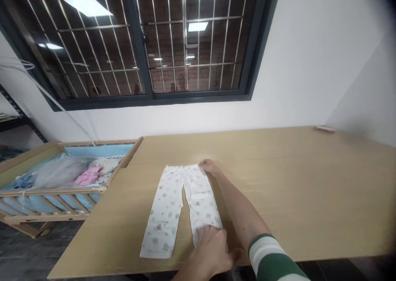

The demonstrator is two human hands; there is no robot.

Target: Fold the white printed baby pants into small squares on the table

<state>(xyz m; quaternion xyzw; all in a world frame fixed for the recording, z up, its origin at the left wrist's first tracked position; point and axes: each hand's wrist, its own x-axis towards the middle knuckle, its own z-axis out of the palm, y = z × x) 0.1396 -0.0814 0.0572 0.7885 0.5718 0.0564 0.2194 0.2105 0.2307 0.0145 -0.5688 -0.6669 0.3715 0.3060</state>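
Observation:
A pair of white baby pants [167,206] with small green and grey prints lies flat on the tan table [278,190], waistband toward the wall. My right hand [208,166], at the end of an outstretched arm, pinches the right corner of the waistband. Near the table's front edge, my left hand [213,246] is closed over the lower end of the right trouser leg and hides its cuff. The left leg lies spread out, untouched.
To the left stands a wooden crib [68,206] with blue lining, holding a pink cloth [88,176] and other fabrics. A small whitish flat object [324,128] rests at the table's back right. A barred window [148,46] is above.

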